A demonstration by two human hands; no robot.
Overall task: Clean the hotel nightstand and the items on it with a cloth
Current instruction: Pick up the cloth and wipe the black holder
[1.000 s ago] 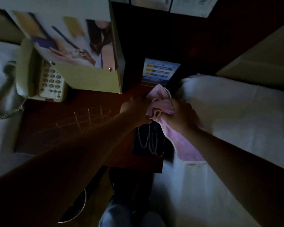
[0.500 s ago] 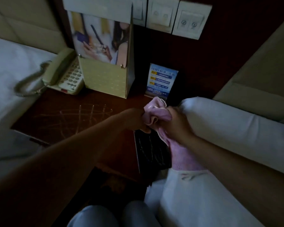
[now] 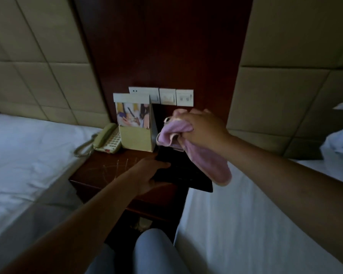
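The dark wooden nightstand [image 3: 99, 171] stands between two beds. My right hand [image 3: 202, 127] is raised above its right side, shut on a pink cloth [image 3: 206, 157] that hangs down from the fist. My left hand [image 3: 149, 173] lies low on the nightstand and grips the left edge of a flat black folder [image 3: 186, 175], whose right corner sticks out over the bed. A beige telephone [image 3: 107, 140] sits at the back left. Beside it stands a beige brochure holder [image 3: 136, 135] with a colourful leaflet.
White beds flank the nightstand, left bed [image 3: 28, 155] and right bed [image 3: 246, 224]. Wall switches and sockets [image 3: 167, 96] sit on the dark wood panel behind. Padded beige headboards rise on both sides. My knees [image 3: 152, 252] are below, in front of the nightstand.
The view has tilted up. My right hand lifted the cloth up off the black folder. My left hand let go of the cloth and dropped onto the folder's left edge.
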